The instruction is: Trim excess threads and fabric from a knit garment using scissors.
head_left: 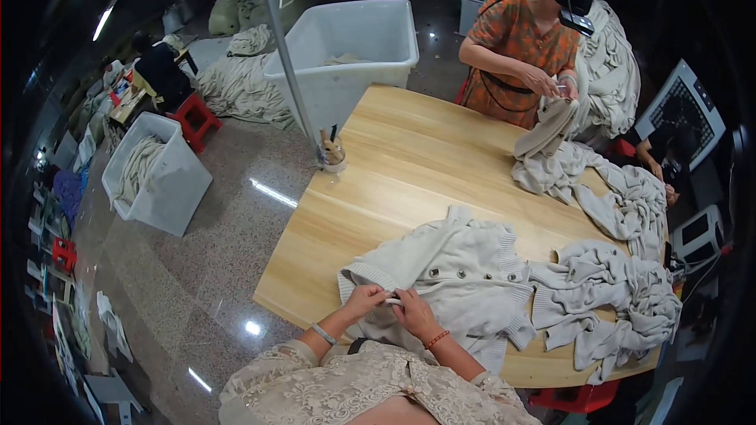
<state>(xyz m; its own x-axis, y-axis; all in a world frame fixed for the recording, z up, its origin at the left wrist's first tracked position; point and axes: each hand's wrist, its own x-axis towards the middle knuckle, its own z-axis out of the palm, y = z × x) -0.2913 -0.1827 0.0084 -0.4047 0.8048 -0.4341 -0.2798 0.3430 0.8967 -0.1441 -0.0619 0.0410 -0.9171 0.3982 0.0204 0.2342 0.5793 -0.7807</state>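
Observation:
A cream knitted cardigan (465,271) with dark buttons down its front lies spread on the wooden table (315,248) before me. My left hand (366,300) is closed in a pinch at its near left part, close to the ribbed edge. Beside it, my right hand (415,315) also pinches, its fingertips almost meeting the left ones. A small pale bit shows between them, seemingly a fold of the cardigan; whether anything else is held there cannot be made out. More cream knit garments (606,299) are heaped just right of the cardigan.
Across the table a person (516,55) in an orange patterned top handles a similar garment (551,130). A clear cup of tools (331,153) stands at the far left edge by a metal pole (287,63). White bins (161,181) and a red stool (195,120) stand on the floor.

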